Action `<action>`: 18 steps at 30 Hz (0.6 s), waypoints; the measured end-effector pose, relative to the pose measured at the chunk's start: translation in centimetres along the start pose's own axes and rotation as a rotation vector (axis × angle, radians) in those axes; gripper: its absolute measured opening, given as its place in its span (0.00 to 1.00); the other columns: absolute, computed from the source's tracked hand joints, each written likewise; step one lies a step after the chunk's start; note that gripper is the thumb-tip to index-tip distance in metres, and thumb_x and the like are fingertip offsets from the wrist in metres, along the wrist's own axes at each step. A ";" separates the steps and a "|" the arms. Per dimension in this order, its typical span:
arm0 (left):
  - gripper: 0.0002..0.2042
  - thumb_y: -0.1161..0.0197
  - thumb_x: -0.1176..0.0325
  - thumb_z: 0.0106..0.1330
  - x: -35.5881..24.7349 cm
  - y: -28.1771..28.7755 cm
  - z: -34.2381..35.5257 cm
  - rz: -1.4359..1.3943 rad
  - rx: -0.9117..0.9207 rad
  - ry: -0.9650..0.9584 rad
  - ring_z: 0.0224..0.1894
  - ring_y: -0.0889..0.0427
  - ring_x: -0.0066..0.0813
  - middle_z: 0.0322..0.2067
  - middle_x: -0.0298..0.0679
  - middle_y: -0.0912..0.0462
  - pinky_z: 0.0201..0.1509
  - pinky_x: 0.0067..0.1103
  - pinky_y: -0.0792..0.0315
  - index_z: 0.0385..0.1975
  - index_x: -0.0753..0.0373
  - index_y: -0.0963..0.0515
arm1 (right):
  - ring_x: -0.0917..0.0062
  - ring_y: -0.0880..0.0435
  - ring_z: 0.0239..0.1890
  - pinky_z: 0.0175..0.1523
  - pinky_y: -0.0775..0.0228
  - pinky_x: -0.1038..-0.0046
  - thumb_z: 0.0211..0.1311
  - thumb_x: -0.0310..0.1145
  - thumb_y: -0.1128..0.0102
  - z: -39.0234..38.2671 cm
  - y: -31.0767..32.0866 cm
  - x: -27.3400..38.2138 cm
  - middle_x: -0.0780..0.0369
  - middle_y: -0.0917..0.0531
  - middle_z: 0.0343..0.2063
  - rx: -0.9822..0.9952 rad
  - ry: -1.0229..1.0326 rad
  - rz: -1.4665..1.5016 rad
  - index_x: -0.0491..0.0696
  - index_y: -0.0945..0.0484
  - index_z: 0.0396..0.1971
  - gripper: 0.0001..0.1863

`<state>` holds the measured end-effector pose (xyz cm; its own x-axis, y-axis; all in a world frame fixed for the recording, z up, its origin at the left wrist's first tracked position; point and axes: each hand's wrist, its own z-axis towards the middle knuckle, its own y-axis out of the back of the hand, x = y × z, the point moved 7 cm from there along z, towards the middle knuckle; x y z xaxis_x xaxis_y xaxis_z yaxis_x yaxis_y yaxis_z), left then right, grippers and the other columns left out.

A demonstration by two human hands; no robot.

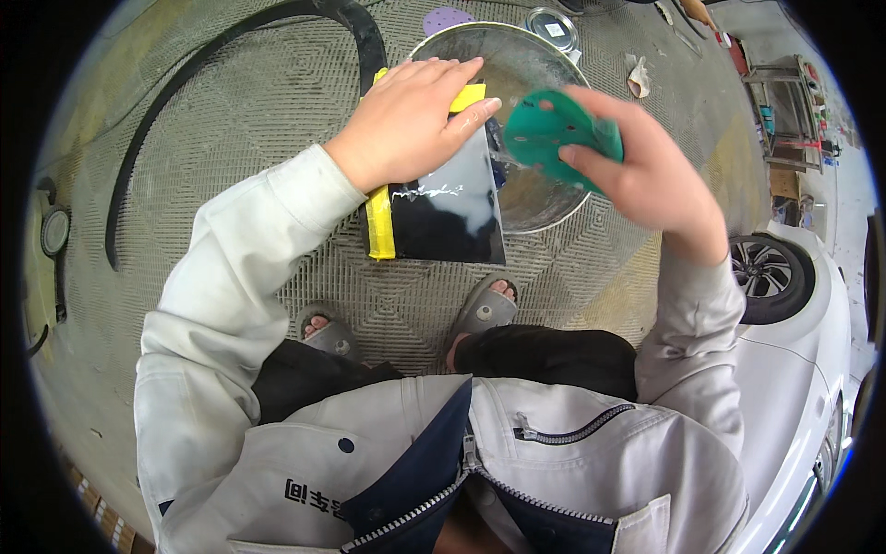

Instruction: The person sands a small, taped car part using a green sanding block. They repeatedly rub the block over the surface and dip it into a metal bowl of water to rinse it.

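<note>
My left hand [406, 123] grips the upper part of a glossy black panel [443, 217], its fingers close together over the top edge. The panel is wet, with a whitish film and yellow tape [379, 224] down its left side and near its top. It overlaps the near left rim of a round bucket [574, 205]. Over the bucket, my right hand [646, 166] pinches a green sanding disc [544, 138] with holes in it, bent between thumb and fingers. The right hand is slightly blurred. The disc is apart from the panel.
A long curved black strip [138, 148] reaches under my left hand; whether it joins the panel is hidden. Behind the bucket are a purple perforated disc [447, 18] and a round tin [552, 30]. A white car [784, 360] stands at right, near a cluttered shelf [784, 111].
</note>
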<state>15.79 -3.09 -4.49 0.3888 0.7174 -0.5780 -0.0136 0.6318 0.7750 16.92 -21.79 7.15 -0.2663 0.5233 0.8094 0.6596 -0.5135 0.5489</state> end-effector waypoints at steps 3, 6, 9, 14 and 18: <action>0.42 0.33 0.46 0.78 -0.2 0.9 -0.2 -0.069 0.069 -0.089 0.84 0.33 0.57 0.79 0.54 0.27 0.89 0.45 0.42 0.86 0.62 0.37 | 0.54 0.09 0.59 0.68 0.20 0.64 0.59 0.11 0.42 -1.9 -0.8 0.0 0.52 0.09 0.56 -0.100 0.240 -0.307 0.44 0.19 0.69 0.35; 0.51 0.30 0.38 0.74 -1.7 1.9 -1.3 0.096 0.099 -0.403 0.87 0.37 0.57 0.84 0.52 0.34 0.91 0.49 0.47 0.89 0.59 0.42 | 0.58 0.14 0.70 0.77 0.27 0.63 0.60 0.11 0.43 -2.5 -2.2 -1.1 0.52 0.15 0.66 -0.114 0.297 -0.348 0.47 0.28 0.80 0.44; 0.58 0.28 0.31 0.67 -2.1 2.2 -2.1 0.167 0.118 -0.430 0.88 0.40 0.58 0.87 0.52 0.41 0.90 0.54 0.46 0.90 0.59 0.45 | 0.57 0.18 0.74 0.82 0.33 0.64 0.55 0.11 0.46 -2.0 -2.3 -2.6 0.53 0.18 0.69 -0.185 0.242 -0.156 0.48 0.31 0.83 0.50; 0.56 0.28 0.33 0.69 -2.8 2.6 -3.7 0.398 0.052 -0.131 0.86 0.36 0.60 0.83 0.60 0.35 0.88 0.47 0.39 0.84 0.72 0.38 | 0.52 0.14 0.58 0.63 0.18 0.58 0.55 0.19 0.33 -1.8 -1.8 -2.5 0.53 0.17 0.54 -0.365 0.377 -0.389 0.53 0.22 0.73 0.41; 0.53 0.24 0.38 0.69 -5.5 2.7 -6.5 0.327 0.046 -0.187 0.83 0.32 0.65 0.78 0.68 0.30 0.87 0.48 0.38 0.78 0.80 0.33 | 0.59 0.14 0.51 0.59 0.20 0.64 0.58 0.24 0.24 -1.4 -1.2 -3.0 0.57 0.17 0.52 -0.439 0.341 -0.396 0.49 0.17 0.66 0.33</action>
<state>7.57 -3.45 -0.86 0.5325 0.8102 -0.2449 -0.1247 0.3612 0.9241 15.98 -23.71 4.34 -0.6829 0.5223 0.5108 0.1393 -0.5933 0.7928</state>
